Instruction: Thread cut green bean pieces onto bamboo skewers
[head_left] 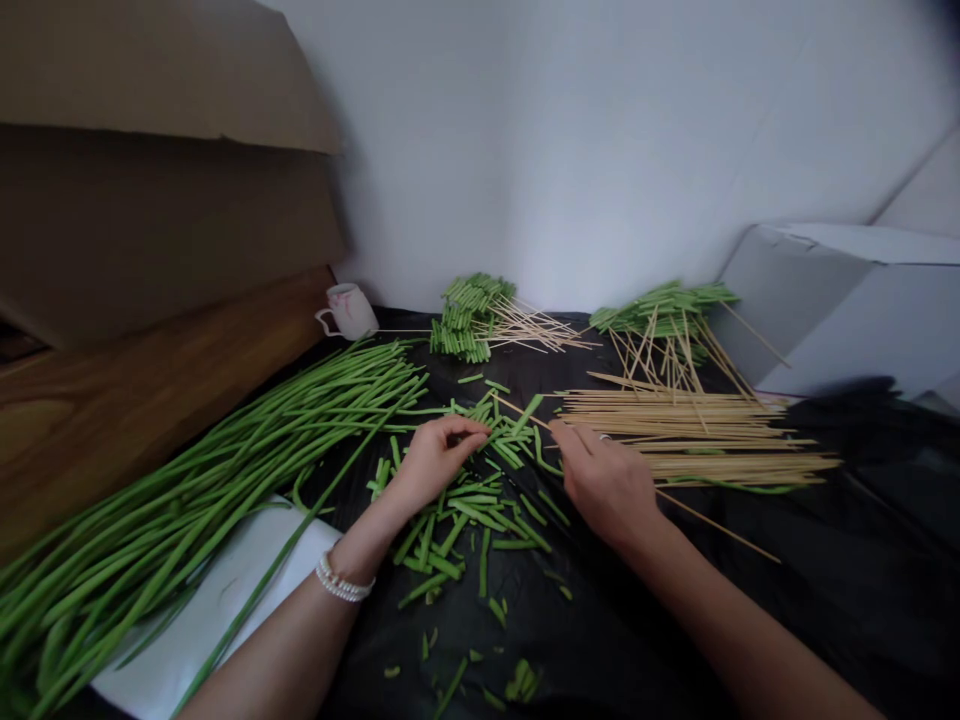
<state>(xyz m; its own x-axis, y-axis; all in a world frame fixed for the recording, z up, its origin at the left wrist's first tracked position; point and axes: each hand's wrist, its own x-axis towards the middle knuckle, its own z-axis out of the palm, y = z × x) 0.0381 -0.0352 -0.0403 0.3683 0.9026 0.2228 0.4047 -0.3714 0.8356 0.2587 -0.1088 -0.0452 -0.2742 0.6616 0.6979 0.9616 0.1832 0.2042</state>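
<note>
My right hand (607,490) is closed around a thin wooden skewer (517,408), whose far end points left and whose other end runs out behind the hand. A cut green bean piece (532,408) crosses this skewer just ahead of my fingers; I cannot tell whether it is pierced. My left hand (439,455) pinches thumb and fingers together over a loose pile of cut green bean pieces (480,515). Pieces lie right at its fingertips, and what is between them is hidden. Long uncut green beans (247,440) lie in a heap to the left.
Bare skewers (697,420) lie in rows at the right. Behind stand two stacks of skewered bean pieces (465,330) (660,305). A mug (349,310), a cardboard box (165,200) and a white box (840,290) edge the black sheet (600,640). A white board (247,590) lies under the long beans.
</note>
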